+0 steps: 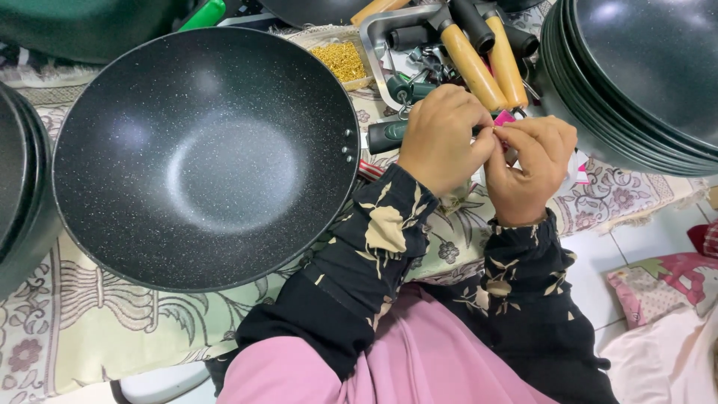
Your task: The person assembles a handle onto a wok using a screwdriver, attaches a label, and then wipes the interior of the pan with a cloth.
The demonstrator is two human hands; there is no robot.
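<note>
My left hand and right hand meet fingertip to fingertip, both pinched shut on something small and gold-coloured, too tiny and too covered by my fingers to name. Under my left hand lies a dark green handle, its far end hidden by my knuckles; whether my palm rests on it I cannot tell. A pink scrap peeks out between my hands. Just left, the large speckled black wok sits on the floral-cloth counter, 2 rivets on its near rim. Beyond my hands, 2 wooden handles lie in a metal tray, beside a container of gold bits. Stacked black pans are cut off at the right.
</note>
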